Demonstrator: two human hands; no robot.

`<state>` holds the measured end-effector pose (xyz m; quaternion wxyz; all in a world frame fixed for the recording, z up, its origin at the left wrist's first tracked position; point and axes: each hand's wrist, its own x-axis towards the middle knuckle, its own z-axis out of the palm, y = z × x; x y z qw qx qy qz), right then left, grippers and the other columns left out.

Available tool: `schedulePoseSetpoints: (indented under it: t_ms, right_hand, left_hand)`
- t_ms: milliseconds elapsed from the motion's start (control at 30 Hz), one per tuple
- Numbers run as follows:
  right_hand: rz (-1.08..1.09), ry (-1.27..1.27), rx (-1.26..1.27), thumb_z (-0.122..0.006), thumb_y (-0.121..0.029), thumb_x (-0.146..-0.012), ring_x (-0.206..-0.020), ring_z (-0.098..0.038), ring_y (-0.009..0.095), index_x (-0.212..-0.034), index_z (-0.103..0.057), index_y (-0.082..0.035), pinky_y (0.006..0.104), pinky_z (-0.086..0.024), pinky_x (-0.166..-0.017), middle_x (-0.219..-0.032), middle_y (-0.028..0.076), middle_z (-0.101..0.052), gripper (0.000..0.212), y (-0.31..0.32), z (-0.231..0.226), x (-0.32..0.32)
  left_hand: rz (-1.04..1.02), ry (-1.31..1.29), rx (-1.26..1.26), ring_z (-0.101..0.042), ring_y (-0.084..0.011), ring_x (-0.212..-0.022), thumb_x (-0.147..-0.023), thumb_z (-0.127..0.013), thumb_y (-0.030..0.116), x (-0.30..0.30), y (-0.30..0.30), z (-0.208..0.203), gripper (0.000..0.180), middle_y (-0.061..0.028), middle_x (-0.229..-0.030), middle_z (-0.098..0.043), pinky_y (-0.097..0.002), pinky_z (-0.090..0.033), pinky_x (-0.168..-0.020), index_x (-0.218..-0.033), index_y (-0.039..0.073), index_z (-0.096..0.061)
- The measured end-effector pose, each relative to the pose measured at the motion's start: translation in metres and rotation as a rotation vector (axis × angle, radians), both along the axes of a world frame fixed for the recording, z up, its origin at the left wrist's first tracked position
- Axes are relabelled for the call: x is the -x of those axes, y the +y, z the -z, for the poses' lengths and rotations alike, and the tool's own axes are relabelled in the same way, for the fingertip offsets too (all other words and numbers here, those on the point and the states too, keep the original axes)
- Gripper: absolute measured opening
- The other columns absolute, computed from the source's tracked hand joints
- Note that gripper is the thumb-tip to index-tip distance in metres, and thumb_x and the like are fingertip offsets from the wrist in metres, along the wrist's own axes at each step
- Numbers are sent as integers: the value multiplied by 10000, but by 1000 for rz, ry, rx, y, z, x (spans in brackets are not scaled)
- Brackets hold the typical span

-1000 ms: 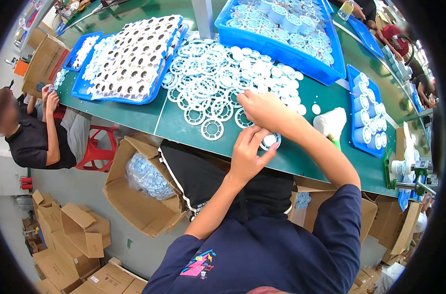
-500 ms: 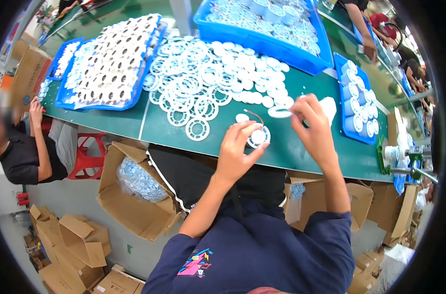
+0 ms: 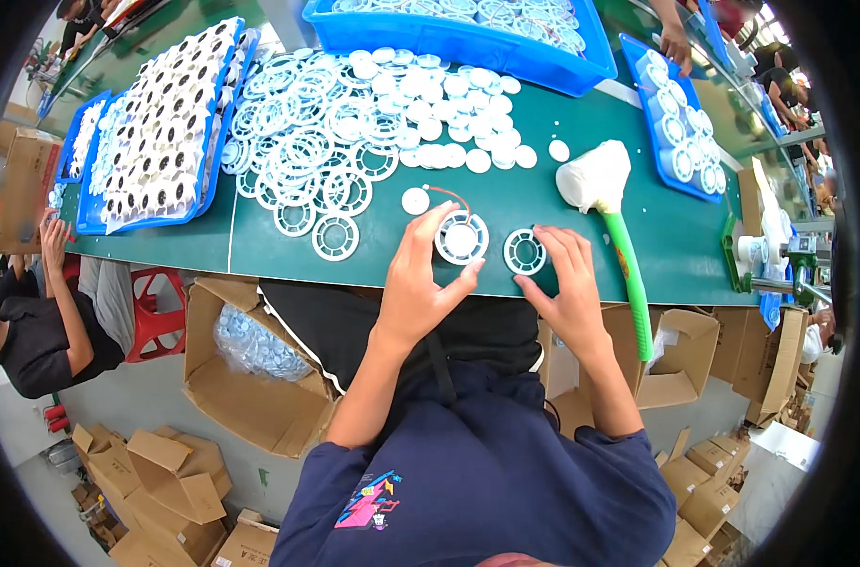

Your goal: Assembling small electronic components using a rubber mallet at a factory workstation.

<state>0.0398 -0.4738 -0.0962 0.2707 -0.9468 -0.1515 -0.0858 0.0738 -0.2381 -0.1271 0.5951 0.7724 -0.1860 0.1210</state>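
My left hand [image 3: 418,283] curls its thumb and fingers around a white round plastic part [image 3: 461,238] on the green table, with a pale disc at its centre. A red wire [image 3: 449,195] runs from it toward a small white disc [image 3: 415,200] lying just beyond my fingers. My right hand [image 3: 570,288] grips a white slotted ring [image 3: 524,252] by its right edge, a short gap from the left hand's part. To the right of this hand lies a mallet [image 3: 627,260] with a green handle and a white-wrapped head.
Loose white rings [image 3: 302,142] and discs [image 3: 458,113] are heaped beyond my hands. Blue trays of parts stand at the left [image 3: 151,225], back [image 3: 468,47] and right [image 3: 671,165]. An open carton [image 3: 246,397] sits below the table edge. A co-worker [image 3: 47,321] sits at left.
My right hand has come down toward the table's near edge; the ring it held tilted now faces up. The mallet's handle has come into sight. My left hand stays around its part. The view has shifted.
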Motion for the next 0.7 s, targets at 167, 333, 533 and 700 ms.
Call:
schedulePoseSetpoints:
  t_ms: [167, 333, 533, 700]
  right_hand:
    - [67, -59, -67, -841, -78, -797, -1288, -538, 394, -1409, -566, -33, 473, -459, -1086, -1406, 168, -598, 673, 3, 1, -5]
    - [50, -93, 26, -840, -57, -791, -1270, -574, 393, -1423, -557, -21, 460, -470, -1084, -1393, 184, -593, 693, 3, 8, -6]
    - [-198, -195, -266, -838, -4, -764, -1234, -592, 395, -1398, -555, 16, 460, -509, -1041, -1371, 206, -591, 695, 46, -45, -18]
    - [-245, -140, -167, -829, -21, -778, -1225, -568, 409, -1397, -554, 19, 472, -506, -1028, -1374, 200, -574, 678, 66, -32, -29]
  left_hand:
    - [-91, -60, -84, -642, -355, -1235, -804, -891, 109, 8, -4, 5, 810, -196, -1379, -624, -425, -511, -1047, -1484, 28, -459]
    - [-115, -68, -79, -656, -387, -1193, -815, -883, 91, 6, -7, 4, 806, -217, -1341, -635, -439, -547, -998, -1492, 11, -451]
    - [-140, -55, -89, -662, -393, -1195, -787, -885, 58, 8, -5, 8, 852, -211, -1337, -642, -445, -552, -995, -1508, 16, -434]
    - [-113, -5, -47, -642, -409, -1241, -727, -831, -48, 9, -7, 11, 951, -206, -1353, -644, -461, -539, -1026, -1555, 32, -371]
